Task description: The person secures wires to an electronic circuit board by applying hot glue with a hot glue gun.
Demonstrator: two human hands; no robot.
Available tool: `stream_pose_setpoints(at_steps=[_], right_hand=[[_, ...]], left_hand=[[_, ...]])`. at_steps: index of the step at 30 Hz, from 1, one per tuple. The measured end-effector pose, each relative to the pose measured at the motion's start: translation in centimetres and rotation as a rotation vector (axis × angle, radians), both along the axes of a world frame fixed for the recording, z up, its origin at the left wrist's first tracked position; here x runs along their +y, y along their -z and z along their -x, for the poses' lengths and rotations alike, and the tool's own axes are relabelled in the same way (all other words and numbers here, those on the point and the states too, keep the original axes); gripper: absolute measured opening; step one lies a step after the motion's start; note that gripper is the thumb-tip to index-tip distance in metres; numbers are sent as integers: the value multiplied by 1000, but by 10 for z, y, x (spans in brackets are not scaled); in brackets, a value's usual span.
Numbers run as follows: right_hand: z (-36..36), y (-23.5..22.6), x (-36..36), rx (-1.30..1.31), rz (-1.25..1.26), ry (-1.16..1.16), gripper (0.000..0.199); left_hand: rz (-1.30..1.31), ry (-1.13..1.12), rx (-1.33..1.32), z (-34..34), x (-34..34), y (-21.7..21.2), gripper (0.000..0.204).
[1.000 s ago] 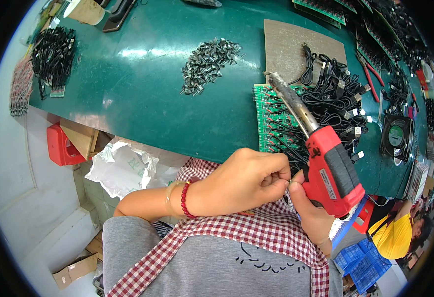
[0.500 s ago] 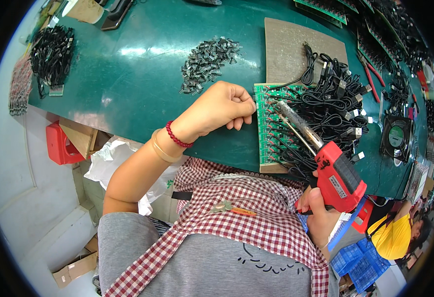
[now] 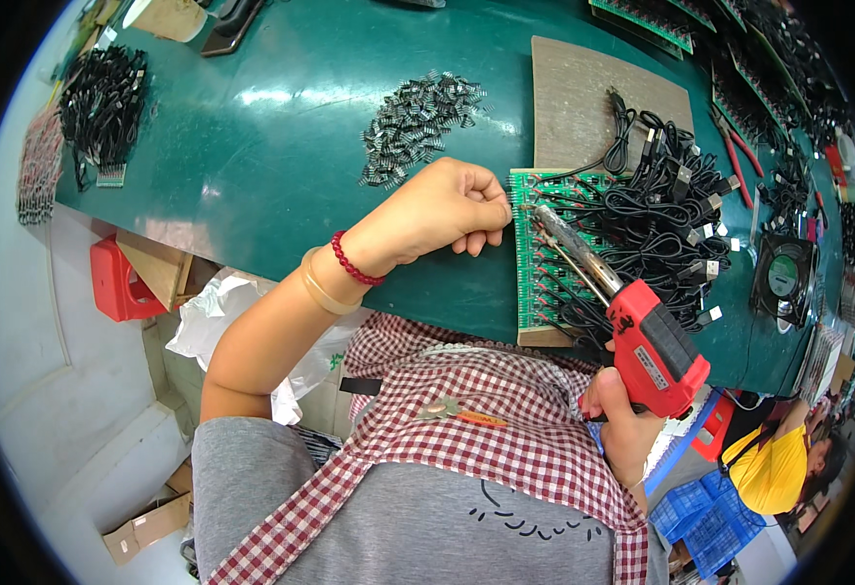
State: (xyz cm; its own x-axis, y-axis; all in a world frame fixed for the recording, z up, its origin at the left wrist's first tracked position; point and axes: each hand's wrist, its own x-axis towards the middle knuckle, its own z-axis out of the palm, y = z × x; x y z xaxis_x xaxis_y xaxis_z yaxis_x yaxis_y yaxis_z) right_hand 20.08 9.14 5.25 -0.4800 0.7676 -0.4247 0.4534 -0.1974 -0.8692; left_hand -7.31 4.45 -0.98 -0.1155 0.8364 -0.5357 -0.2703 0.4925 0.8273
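My left hand [image 3: 461, 210] is closed in a pinch at the left edge of a green circuit board panel [image 3: 530, 283]. Whatever its fingertips hold is too small and hidden to make out. In my right hand [image 3: 624, 417] is a red and black soldering gun [image 3: 656, 346], gripped by its handle. Its metal barrel slants up and left, with the tip over the panel's upper left part, close to my left fingertips. Bundled black USB cables [image 3: 656, 210] run from the panel to the right. A heap of small black parts with metal pins [image 3: 417, 127] lies beyond my left hand.
A brown board [image 3: 613, 93] lies beneath the panel on the green table [image 3: 281, 166]. Red-handled pliers [image 3: 739, 161] and a small black fan [image 3: 785, 276] are at the right. More black cables [image 3: 105, 107] are piled far left. Someone in yellow [image 3: 769, 468] is at lower right.
The soldering gun has shifted slightly left, bringing its tip nearer the panel's left edge. My left hand keeps its pinch there. The whole table view has shifted a little to the right.
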Motion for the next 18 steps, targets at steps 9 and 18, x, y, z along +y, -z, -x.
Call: stream_pose_setpoints(at_steps=[9,18], right_hand=[[3,-9,3,-88,6,-141,22],[6,-12,-1,-19,49,1,25]], left_hand=[[3,-10,2,0,0,1,8],[11,-15,9,0,1,-2,8]])
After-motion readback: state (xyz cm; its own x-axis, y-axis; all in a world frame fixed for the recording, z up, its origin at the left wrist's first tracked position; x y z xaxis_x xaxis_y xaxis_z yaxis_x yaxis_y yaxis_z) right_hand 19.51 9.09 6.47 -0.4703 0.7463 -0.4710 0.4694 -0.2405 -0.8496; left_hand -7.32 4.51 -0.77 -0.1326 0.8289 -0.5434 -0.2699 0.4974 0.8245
